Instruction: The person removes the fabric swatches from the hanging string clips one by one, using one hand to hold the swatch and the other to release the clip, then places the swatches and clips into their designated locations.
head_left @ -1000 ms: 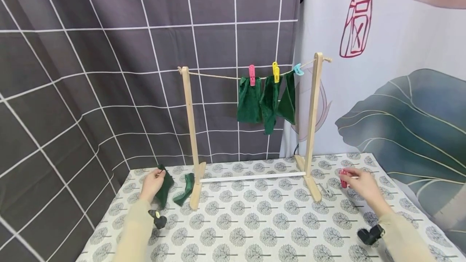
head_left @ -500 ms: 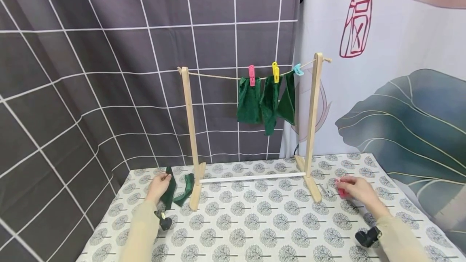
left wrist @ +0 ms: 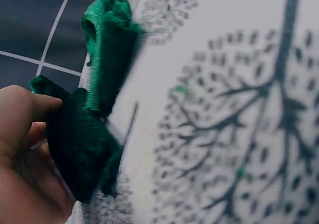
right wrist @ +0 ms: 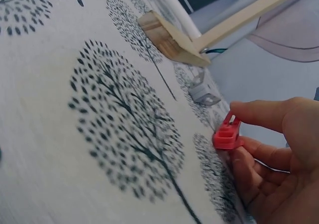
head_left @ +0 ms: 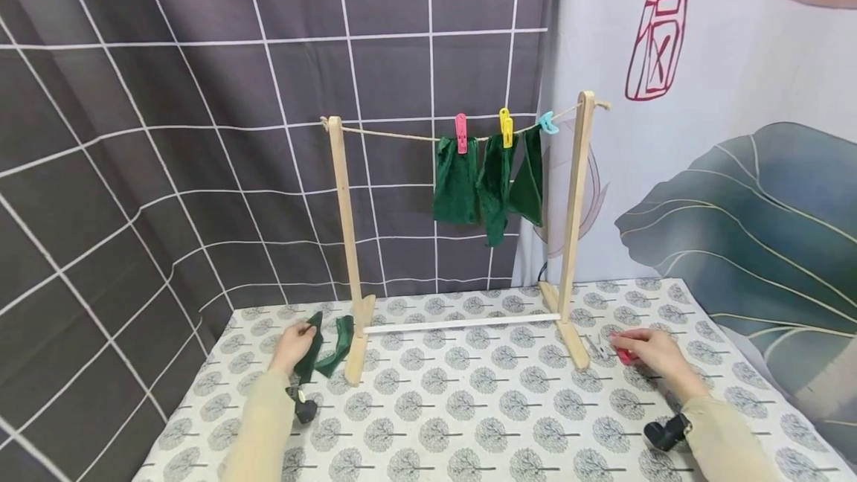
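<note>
My left hand [head_left: 291,346] pinches a dark green velvet cloth [left wrist: 79,144] by its upper edge, at the left of the table. Beside it another green cloth [head_left: 337,348] lies against the foot of the wooden stand, folded over in the left wrist view. On the right side, my right hand [head_left: 655,354] pinches a red clothespin [right wrist: 228,134] between thumb and fingers, low over the tablecloth. A whitish clothespin [right wrist: 203,90] lies just past the red one, near the stand's right foot.
A wooden stand [head_left: 344,214] with a string line [head_left: 395,134] spans the back. Green cloths [head_left: 457,184] hang toward its right half, under a pink clothespin [head_left: 461,132], yellow clothespins [head_left: 506,131] and a light blue clothespin [head_left: 548,123]. A white rod [head_left: 462,324] joins the feet.
My left hand has shifted right with the green cloth, closer to the other cloth. My right hand has moved slightly left and down with the red clothespin. The head view has tilted a little.
</note>
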A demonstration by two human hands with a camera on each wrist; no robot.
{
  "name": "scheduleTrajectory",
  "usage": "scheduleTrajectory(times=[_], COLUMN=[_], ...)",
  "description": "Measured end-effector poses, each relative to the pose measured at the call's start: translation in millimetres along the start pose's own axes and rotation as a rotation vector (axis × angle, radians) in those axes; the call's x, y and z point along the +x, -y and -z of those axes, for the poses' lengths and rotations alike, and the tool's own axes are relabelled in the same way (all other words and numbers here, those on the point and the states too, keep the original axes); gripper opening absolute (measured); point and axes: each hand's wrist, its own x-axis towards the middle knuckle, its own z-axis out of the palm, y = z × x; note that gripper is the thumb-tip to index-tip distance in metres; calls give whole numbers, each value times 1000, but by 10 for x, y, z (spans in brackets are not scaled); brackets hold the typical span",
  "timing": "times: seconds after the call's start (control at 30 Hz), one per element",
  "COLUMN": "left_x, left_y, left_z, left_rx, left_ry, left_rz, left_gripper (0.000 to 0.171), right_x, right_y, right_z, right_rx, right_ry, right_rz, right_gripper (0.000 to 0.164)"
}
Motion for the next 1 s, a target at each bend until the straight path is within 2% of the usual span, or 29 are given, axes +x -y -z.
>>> scheduleTrajectory(times=[0.13,0.4,0.67,1.0], left_x=[8,5,34,37], left_y=[-33,-39,-34,37], left_z=[35,-5,-44,-26], left_rx=[6,22,-55,-43], left_ry=[15,37,29,20], left_rz=[39,62,64,80], left_gripper=[42,44,39,39], right_x=[3,-32,5,4], right_y=[22,41,27,-76], right_z=[-45,-27,11,-9], right_rx=[8,-32,-53,129], right_ry=[-26,-47,-43,35], right_rz=[6,-10,-3,-91], right_gripper=[64,71,74,82])
